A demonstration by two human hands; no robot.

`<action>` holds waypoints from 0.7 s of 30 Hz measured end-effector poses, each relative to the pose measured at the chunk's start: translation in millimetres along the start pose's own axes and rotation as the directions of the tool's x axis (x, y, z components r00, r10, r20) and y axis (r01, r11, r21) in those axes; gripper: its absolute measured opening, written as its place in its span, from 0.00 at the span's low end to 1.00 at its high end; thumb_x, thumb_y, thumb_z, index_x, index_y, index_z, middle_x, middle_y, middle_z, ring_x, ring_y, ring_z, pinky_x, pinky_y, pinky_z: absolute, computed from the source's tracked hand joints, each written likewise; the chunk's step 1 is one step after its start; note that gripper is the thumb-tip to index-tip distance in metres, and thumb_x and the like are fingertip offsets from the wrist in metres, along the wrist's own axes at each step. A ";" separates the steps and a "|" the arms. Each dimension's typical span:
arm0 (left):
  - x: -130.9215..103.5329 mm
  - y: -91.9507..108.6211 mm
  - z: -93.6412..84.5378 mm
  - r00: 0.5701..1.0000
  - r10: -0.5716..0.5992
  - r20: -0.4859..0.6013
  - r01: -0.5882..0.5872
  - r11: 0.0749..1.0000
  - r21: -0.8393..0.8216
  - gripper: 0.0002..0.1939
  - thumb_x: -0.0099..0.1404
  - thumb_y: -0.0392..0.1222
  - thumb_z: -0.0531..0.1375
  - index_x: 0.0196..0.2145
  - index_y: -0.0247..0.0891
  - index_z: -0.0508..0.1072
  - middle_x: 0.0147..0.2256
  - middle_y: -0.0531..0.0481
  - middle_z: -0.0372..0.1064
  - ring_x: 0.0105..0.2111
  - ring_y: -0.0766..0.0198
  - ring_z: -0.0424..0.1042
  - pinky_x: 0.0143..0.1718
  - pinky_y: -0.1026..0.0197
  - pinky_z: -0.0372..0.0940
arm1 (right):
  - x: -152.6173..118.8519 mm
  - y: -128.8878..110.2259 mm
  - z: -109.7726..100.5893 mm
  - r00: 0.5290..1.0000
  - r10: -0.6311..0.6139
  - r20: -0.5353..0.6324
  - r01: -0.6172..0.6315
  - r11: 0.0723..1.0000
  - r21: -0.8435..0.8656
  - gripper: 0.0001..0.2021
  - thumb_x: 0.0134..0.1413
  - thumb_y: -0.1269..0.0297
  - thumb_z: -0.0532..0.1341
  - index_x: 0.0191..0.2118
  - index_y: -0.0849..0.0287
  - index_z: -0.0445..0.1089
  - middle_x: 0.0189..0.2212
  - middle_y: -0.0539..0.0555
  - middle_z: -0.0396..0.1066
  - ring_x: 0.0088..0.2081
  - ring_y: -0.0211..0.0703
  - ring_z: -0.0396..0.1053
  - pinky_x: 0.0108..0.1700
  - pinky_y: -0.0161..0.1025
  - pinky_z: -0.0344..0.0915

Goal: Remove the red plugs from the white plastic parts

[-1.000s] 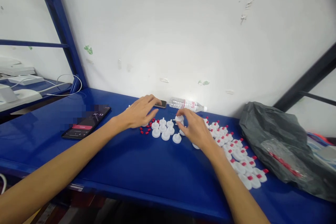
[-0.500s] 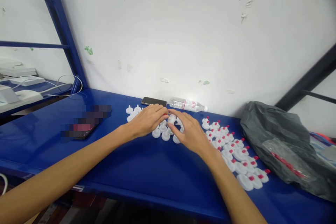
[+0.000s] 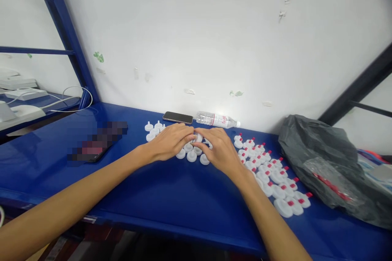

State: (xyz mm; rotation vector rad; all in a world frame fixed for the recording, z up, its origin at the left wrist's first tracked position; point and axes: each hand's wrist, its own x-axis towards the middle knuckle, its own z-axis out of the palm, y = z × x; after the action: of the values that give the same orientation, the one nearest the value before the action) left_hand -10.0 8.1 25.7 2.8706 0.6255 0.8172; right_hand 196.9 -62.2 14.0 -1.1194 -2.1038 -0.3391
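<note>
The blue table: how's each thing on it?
Water bottle: on its side, capped
Back phone: flat, screen dark
Left phone: flat, partly pixelated
Right-side white pieces: red-tipped
Left-side white pieces: no red showing
Held white piece: in the right hand
Dark bag: slumped, crumpled

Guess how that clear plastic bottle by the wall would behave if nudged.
Lying on its side, the clear, round plastic bottle would probably roll. Its ribbed, thin-looking body may dent when squeezed. Its weight is unclear: any liquid inside is hard to see.
</note>
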 end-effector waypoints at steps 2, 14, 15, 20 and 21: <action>2.1 2.9 -0.3 0.999 -0.022 -0.026 0.022 1.000 -0.001 0.20 0.80 0.48 0.43 0.31 0.40 0.62 0.29 0.52 0.64 0.31 0.60 0.63 0.35 0.57 0.56 | 4.0 -1.2 0.0 0.999 -0.039 0.009 0.040 0.997 -0.071 0.15 0.70 0.60 0.60 0.58 0.56 0.71 0.49 0.56 0.80 0.46 0.48 0.77 0.54 0.48 0.63; 0.3 -30.9 -29.5 0.918 -0.375 -0.128 0.394 0.902 0.176 0.20 0.74 0.49 0.50 0.26 0.41 0.65 0.25 0.51 0.68 0.28 0.58 0.67 0.29 0.57 0.56 | -7.9 52.8 -33.3 0.951 0.218 -0.220 -0.276 0.920 -0.278 0.16 0.72 0.59 0.55 0.58 0.56 0.70 0.52 0.59 0.78 0.48 0.50 0.76 0.56 0.48 0.60; -0.4 -35.7 -27.4 0.932 -0.357 -0.060 0.361 0.901 0.242 0.17 0.73 0.48 0.52 0.28 0.41 0.67 0.28 0.49 0.71 0.32 0.55 0.69 0.31 0.57 0.58 | -8.1 51.7 -31.7 0.962 0.191 -0.193 -0.238 0.936 -0.260 0.16 0.72 0.60 0.55 0.58 0.56 0.71 0.52 0.59 0.78 0.49 0.50 0.75 0.56 0.47 0.61; -2.5 -40.0 -17.1 0.949 -0.279 0.148 0.237 0.938 0.251 0.11 0.70 0.45 0.54 0.32 0.41 0.73 0.36 0.44 0.75 0.42 0.50 0.71 0.38 0.54 0.64 | -2.2 32.3 -17.5 0.991 0.067 -0.118 -0.094 0.967 -0.239 0.14 0.72 0.63 0.56 0.58 0.57 0.70 0.52 0.58 0.77 0.52 0.49 0.73 0.58 0.47 0.60; -2.2 -38.9 -17.2 0.949 -0.276 0.152 0.234 0.940 0.247 0.11 0.70 0.45 0.54 0.32 0.41 0.74 0.35 0.44 0.75 0.41 0.50 0.71 0.39 0.53 0.64 | -1.5 29.9 -15.9 0.993 0.061 -0.103 -0.084 0.968 -0.235 0.15 0.72 0.64 0.55 0.58 0.57 0.70 0.52 0.57 0.77 0.52 0.49 0.73 0.58 0.47 0.60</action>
State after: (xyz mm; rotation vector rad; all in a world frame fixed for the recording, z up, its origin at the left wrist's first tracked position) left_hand -34.7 42.2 31.6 2.9220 1.1035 0.4609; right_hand 229.0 -54.0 21.3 -1.2880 -1.9700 -0.6120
